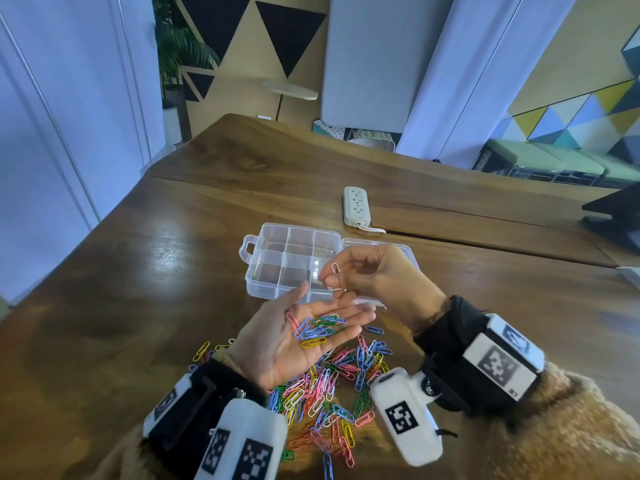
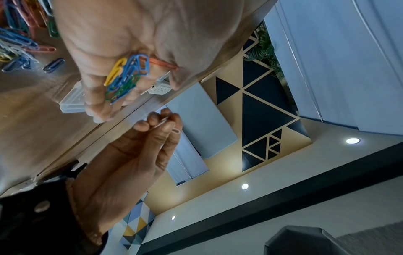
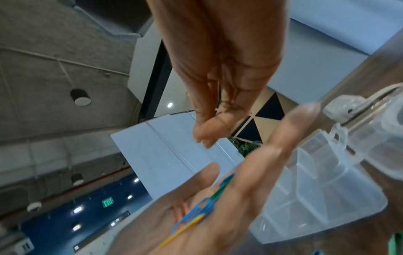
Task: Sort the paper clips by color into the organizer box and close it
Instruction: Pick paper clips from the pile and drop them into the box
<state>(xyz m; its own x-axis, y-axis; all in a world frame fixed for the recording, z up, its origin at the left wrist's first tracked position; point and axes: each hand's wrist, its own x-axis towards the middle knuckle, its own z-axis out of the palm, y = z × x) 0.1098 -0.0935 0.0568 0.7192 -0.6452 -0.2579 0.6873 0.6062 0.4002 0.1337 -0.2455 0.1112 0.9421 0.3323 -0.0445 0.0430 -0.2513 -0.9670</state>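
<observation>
My left hand (image 1: 277, 344) lies palm up above the table, fingers straight, carrying several coloured paper clips (image 1: 320, 330). Just above its fingertips my right hand (image 1: 367, 271) pinches one white paper clip (image 1: 335, 268) between thumb and fingers. Behind both hands stands the clear organizer box (image 1: 277, 258), with its lid (image 1: 401, 249) folded open to the right under my right hand; I see nothing in its compartments. A loose pile of mixed-colour clips (image 1: 332, 386) lies on the table below my hands. The left wrist view shows the palm's clips (image 2: 126, 77) and the pinched white clip (image 2: 175, 131).
A white power strip (image 1: 356, 206) with its cable lies beyond the box. A dark object (image 1: 616, 216) sits at the table's right edge. The wooden table (image 1: 138, 271) stretches to the left of the box.
</observation>
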